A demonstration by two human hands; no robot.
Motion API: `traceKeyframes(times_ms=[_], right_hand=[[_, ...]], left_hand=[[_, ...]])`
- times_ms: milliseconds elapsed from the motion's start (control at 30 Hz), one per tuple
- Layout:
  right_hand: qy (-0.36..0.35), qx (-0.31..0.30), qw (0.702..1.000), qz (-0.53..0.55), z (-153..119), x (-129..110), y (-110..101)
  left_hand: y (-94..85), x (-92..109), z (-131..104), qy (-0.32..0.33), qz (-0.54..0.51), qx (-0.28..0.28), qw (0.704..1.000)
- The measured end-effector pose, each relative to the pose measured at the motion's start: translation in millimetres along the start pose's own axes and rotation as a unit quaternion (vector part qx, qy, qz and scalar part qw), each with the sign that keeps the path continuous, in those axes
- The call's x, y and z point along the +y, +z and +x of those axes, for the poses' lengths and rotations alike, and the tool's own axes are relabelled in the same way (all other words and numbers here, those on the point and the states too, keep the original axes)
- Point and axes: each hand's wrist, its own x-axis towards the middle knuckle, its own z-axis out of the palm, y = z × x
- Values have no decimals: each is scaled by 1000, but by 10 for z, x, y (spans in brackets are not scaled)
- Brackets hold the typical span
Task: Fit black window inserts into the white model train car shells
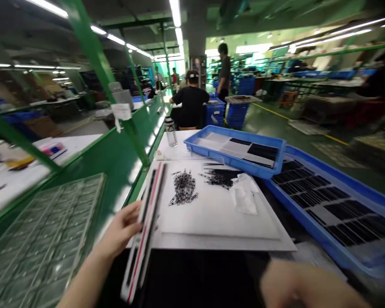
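- Our left hand has its fingers curled round the left edge of a long pale rail with a red line along it, thumb lying toward the rail; the grip looks closed, though the fingertips are hidden behind it.
- Our right hand is low at the right, blurred and cut off by the bottom of the view; we cannot tell how far its fingers spread, and we see nothing in it.
- The rail's long axis runs away from us, its far end leaning a little right over the table and its near end reaching past the front edge. It lies right beside the left hand and well apart from the right, so the left is nearer.
- Just right of the rail, we see a heap of small black links on a white pad, then thin black strips, partly covered by a crumpled white wrapper.
- Farther out are a blue tray overlapping the corner of a second blue tray, and a clear bottle.
- Blur keeps us from making out the links' exact shape or the rail's slots.
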Motion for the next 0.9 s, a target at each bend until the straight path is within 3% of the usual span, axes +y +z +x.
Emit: traceKeyframes(times_ms=[67, 167, 333, 600, 733, 900], right_hand=[[-18, 25, 999, 38, 427, 197, 83], [-39, 148, 983, 100, 978, 416, 181], [-65, 235, 953, 178, 1327, 628, 248], [-62, 416, 882, 214, 1509, 816, 293], [-49, 396, 886, 235, 1503, 856, 253], [-7, 356, 897, 262, 1538, 990, 281]], left_hand=[[281, -59, 304, 15, -3, -49, 999], [672, -218, 631, 16, 12, -131, 991], [1093, -372, 785, 13, 54, -216, 975], [1225, -138, 1039, 9, 153, -246, 957], [1185, -185, 1069, -34, 164, -276, 946], [1177, -412, 1119, -69, 159, -311, 934]])
